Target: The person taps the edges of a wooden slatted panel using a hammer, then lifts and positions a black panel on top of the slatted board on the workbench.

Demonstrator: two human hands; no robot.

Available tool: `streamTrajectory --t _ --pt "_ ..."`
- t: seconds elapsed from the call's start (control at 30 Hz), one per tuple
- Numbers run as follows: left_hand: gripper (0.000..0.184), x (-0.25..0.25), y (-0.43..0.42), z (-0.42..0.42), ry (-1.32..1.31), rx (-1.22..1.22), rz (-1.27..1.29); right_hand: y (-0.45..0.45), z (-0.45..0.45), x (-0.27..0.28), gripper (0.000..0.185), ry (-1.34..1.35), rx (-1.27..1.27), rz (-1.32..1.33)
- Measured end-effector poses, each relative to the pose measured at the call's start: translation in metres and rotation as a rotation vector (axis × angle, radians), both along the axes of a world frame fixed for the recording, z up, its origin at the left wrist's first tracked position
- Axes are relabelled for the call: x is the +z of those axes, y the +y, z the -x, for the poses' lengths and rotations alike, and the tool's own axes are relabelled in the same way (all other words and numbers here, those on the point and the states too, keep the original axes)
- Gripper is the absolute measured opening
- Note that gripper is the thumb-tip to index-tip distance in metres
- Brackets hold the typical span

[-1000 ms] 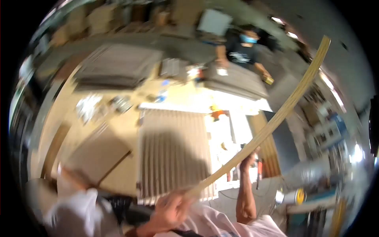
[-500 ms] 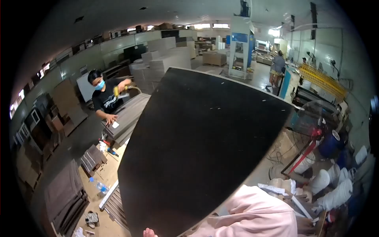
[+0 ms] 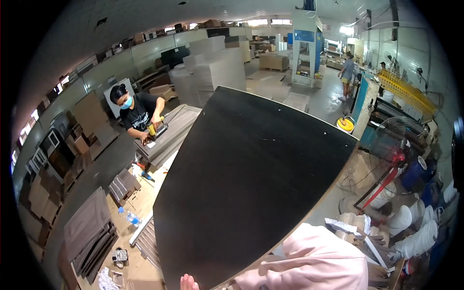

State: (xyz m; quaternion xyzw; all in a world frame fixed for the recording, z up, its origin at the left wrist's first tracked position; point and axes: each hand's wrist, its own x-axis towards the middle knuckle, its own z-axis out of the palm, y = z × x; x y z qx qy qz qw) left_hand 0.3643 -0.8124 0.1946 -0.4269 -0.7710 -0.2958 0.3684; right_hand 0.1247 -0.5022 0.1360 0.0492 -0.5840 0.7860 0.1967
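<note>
A large black panel (image 3: 256, 179) stands tilted up and fills the middle of the head view, with a thin pale edge. My left hand (image 3: 188, 282) is at its lower left edge, fingertips held together against the black face; the rest of the hand is out of frame. A pink sleeve (image 3: 309, 258) lies along the panel's lower right side. My right hand cannot be seen. Left of the panel, a ribbed piece (image 3: 146, 241) is partly covered by it on the wooden table (image 3: 140, 270).
Across the table, a co-worker (image 3: 137, 113) holds a yellow tool (image 3: 152, 129) over stacked panels (image 3: 174, 133). Brown panels (image 3: 92, 232) and a bottle (image 3: 129, 216) lie at left. A fan (image 3: 396, 137) and white buckets (image 3: 415, 239) stand at right. Another person (image 3: 347, 72) is farther back.
The view has swung up and right from the table. The panel, earlier seen along its pale edge, now shows its broad black face. The co-worker's raised tool has come down to the stack.
</note>
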Motion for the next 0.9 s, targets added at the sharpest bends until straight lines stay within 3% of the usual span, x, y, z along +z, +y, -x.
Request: streamTrajectory --t 0.13,0.2,0.23,0.27,0.3,0.37,0.4,0.47,0.57,0.9 --pt "0.035 0.006 -0.016 0.011 -0.066 -0.005 -0.107 -0.008 0.006 0.013 0.042 0.071 -0.004 0.006" --pt "0.017 -0.006 -0.029 0.02 -0.092 0.091 -0.272 -0.008 0.013 0.026 0.042 0.145 -0.024 0.033" --pt "0.021 -0.013 -0.042 0.026 -0.106 0.114 -0.283 -0.007 0.016 0.034 0.042 0.187 -0.041 0.057" --pt "0.024 -0.033 -0.056 0.03 -0.312 0.138 -0.533 0.007 0.016 0.037 0.041 0.227 -0.088 0.09" --pt "0.028 -0.061 -0.076 0.037 -0.326 0.242 -0.659 0.002 0.022 0.046 0.041 0.272 -0.095 0.117" --pt "0.039 -0.082 -0.104 0.056 -0.281 0.483 -0.826 0.027 0.028 0.035 0.041 0.343 -0.227 0.223" --pt "0.04 -0.05 -0.085 0.049 -0.243 0.455 -0.794 0.038 0.051 0.013 0.044 0.377 -0.439 0.256" --pt "0.017 -0.054 -0.093 0.063 -0.41 0.324 -1.028 0.038 0.037 0.017 0.039 0.422 -0.396 0.395" --pt "0.017 -0.055 -0.087 0.054 -0.425 0.219 -1.133 0.03 -0.009 0.054 0.025 0.311 -0.341 0.215" --pt "0.02 -0.055 -0.057 0.006 -0.408 0.226 -1.209 0.022 -0.018 0.064 0.041 0.297 -0.063 0.31"
